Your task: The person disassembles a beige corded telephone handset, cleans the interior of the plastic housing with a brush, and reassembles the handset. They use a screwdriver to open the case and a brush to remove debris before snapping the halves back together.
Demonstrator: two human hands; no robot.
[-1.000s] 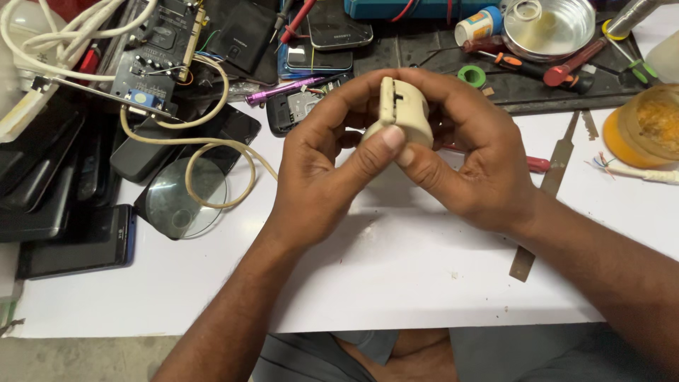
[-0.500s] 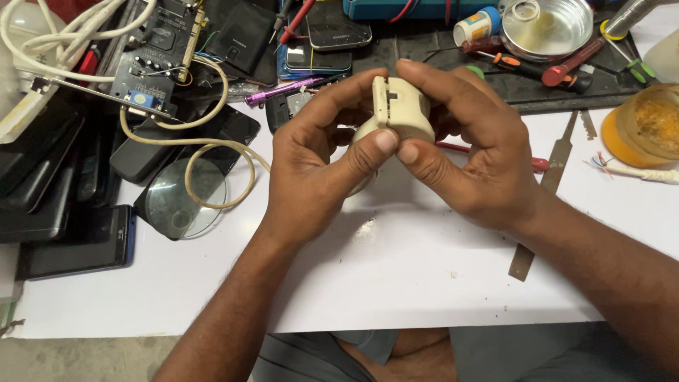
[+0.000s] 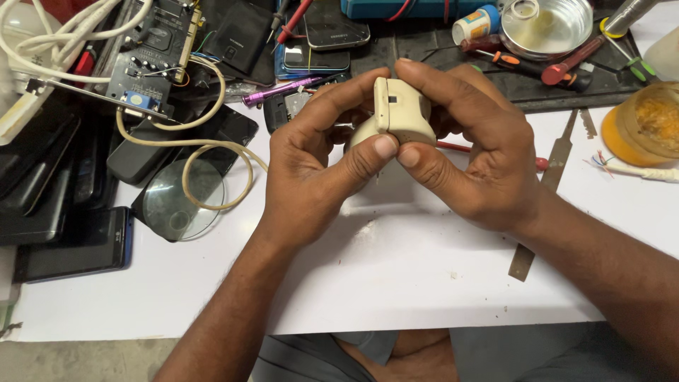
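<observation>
A small cream plastic casing (image 3: 400,113), shaped like a plug adapter, is held above the white tabletop (image 3: 424,283) between both hands. My left hand (image 3: 311,170) grips it from the left, thumb pressed on its lower edge and forefinger over its top. My right hand (image 3: 474,152) grips it from the right, thumb meeting the left thumb under the casing and forefinger laid across the top. The far side of the casing is hidden by my fingers.
Left of the hands lie a round glass lens (image 3: 182,200), a cream cable (image 3: 212,152), a circuit board (image 3: 152,56) and several dark phones (image 3: 71,244). Behind are screwdrivers (image 3: 530,65), a metal bowl (image 3: 548,28) and an orange container (image 3: 647,124). A metal file (image 3: 548,191) lies to the right.
Both hands have turned the cream casing slightly between the fingers and shifted a little away from me. The grip of both hands stays the same.
</observation>
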